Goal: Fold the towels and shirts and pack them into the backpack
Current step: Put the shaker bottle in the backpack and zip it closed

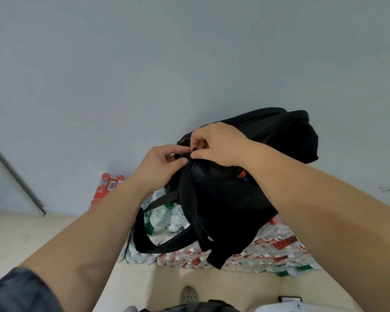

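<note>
Black backpack (pixel 230 210) sits upright-ish on top of shrink-wrapped bottled-water packs (pixel 275 251), backed up near the grey wall (pixel 144 64). Both hands meet at its top edge, touching or nearly so. Left hand (pixel 164 163): thumb + fingers curled, pinching the black fabric at the rim. Right hand (pixel 216 143): fingers curled tight, pinching a small dark bit at the same spot; too small to tell what it is. R wrist and forearm cross over the bag mouth and hide most of the opening; just below the wrist an orange item (pixel 241 174) shows inside, w/ a sliver of blue beside it, type unclear. Shoulder straps (pixel 144 235) hang down the front-left side, looping over the packs. Through the loop: clear bottles w/ green caps (pixel 164 218). Left of the bag, against the wall, a pack of red-capped bottles (pixel 106 188) w/ barcode label, partly hidden by L forearm. Slanted metal rail (pixel 16 179) far left. Beige floor (pixel 43 233) below; grey perforated shoe (pixel 189 294) at bottom centre.
</note>
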A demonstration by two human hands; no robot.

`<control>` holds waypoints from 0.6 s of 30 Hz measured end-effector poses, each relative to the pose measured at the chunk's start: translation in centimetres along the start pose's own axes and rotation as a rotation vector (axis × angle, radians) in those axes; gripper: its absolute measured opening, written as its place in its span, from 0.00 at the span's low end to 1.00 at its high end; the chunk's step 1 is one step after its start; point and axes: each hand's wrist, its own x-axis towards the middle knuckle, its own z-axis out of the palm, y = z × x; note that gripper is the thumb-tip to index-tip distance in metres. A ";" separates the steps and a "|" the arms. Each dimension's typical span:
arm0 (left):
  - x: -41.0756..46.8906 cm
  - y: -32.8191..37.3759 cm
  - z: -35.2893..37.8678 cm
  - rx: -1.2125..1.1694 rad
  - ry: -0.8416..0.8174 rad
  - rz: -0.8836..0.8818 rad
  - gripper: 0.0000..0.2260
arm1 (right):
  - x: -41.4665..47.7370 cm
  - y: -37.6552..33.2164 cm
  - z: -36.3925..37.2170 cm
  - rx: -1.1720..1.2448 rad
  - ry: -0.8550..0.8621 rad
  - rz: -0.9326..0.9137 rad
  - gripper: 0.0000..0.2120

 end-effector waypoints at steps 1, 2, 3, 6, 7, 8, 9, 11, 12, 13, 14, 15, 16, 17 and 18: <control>0.2 -0.1 -0.1 0.020 -0.011 0.024 0.14 | -0.1 0.0 -0.1 0.020 -0.001 0.001 0.04; 0.3 -0.2 -0.1 0.047 -0.015 0.055 0.15 | -0.3 0.1 -0.1 0.033 -0.002 0.001 0.04; 0.6 -0.2 -0.1 0.084 -0.023 0.091 0.14 | -0.5 0.2 -0.2 0.047 -0.001 0.005 0.04; 1.5 0.2 -0.2 0.242 -0.073 0.176 0.10 | -1.0 0.3 -0.3 0.150 0.004 0.067 0.03; 1.7 0.5 -0.1 0.283 -0.084 0.192 0.09 | -1.1 0.2 -0.2 0.200 0.006 0.094 0.03; 1.9 0.7 -0.1 0.318 -0.091 0.211 0.09 | -1.2 0.0 -0.2 0.247 0.006 0.118 0.03; 2.1 0.9 0.0 0.348 -0.093 0.230 0.09 | -1.3 -0.2 -0.1 0.283 0.003 0.137 0.03; 2.4 0.9 0.1 0.391 -0.096 0.261 0.07 | -1.3 -0.5 0.0 0.315 0.009 0.169 0.03; 2.6 0.8 0.2 0.409 -0.095 0.276 0.07 | -1.3 -0.5 0.0 0.313 0.016 0.185 0.04; 2.7 0.6 0.2 0.425 -0.091 0.292 0.05 | -1.3 -0.5 0.0 0.302 0.020 0.197 0.06; 2.8 0.4 0.2 0.434 -0.087 0.306 0.04 | -1.4 -0.3 0.1 0.301 0.019 0.208 0.06; 2.9 0.1 0.1 0.437 -0.081 0.313 0.02 | -1.5 -0.1 0.2 0.314 0.014 0.218 0.05; 2.8 0.0 0.1 0.437 -0.077 0.312 0.02 | -1.6 0.0 0.3 0.344 0.006 0.225 0.04; 2.7 0.0 0.0 0.447 -0.078 0.315 0.02 | -1.7 0.1 0.4 0.378 0.001 0.233 0.05; 2.8 0.1 -0.1 0.477 -0.082 0.331 0.02 | -1.8 0.1 0.5 0.415 -0.003 0.244 0.08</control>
